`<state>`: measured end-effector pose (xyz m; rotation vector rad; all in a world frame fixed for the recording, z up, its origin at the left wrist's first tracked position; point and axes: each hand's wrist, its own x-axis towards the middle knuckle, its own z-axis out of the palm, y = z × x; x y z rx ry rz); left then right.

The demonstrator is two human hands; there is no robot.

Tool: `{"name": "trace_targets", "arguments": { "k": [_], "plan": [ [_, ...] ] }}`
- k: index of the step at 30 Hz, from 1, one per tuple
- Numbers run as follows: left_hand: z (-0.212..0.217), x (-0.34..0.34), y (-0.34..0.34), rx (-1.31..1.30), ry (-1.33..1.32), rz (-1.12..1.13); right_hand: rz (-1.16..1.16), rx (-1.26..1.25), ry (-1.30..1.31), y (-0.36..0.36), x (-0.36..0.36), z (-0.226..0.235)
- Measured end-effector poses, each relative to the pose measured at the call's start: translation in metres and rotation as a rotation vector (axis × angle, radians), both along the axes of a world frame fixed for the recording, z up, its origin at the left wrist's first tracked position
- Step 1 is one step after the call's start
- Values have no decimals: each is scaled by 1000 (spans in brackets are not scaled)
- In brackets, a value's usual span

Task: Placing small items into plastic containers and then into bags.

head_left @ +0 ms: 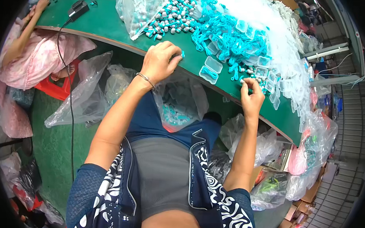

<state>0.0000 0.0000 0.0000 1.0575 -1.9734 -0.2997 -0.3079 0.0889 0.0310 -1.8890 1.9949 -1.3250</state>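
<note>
At the edge of the green table, my left hand pinches a small teal piece that shows past the fingertips. My right hand is over the table edge farther right, thumb and finger closed together; what they hold is too small to make out. Between the hands lies an open clear plastic case with a coiled teal cord in it. Beyond it is a heap of teal cords mixed with clear cases. Small grey-and-teal plug-like pieces are piled beyond my left hand.
A clear bag rests on the table beside the pile. Many clear cases cover the right side. A black adapter trails a cable at the left. Another bag hangs below the edge. Another person's arm is at far left.
</note>
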Motion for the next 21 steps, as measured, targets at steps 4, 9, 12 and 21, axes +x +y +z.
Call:
{"name": "trace_targets", "arguments": {
  "k": [4, 9, 12, 21],
  "plan": [
    [1, -16, 3, -39, -10, -66, 41, -112, 283, 10, 5, -13],
    [3, -19, 0, -41, -71, -87, -18, -108, 575, 17, 4, -14],
    [11, -20, 2, 109, 33, -177, -7, -97, 573, 17, 3, -9],
    [26, -45, 7, -42, -86, -365, 198, -126, 355, 0, 64, 2]
  ]
}}
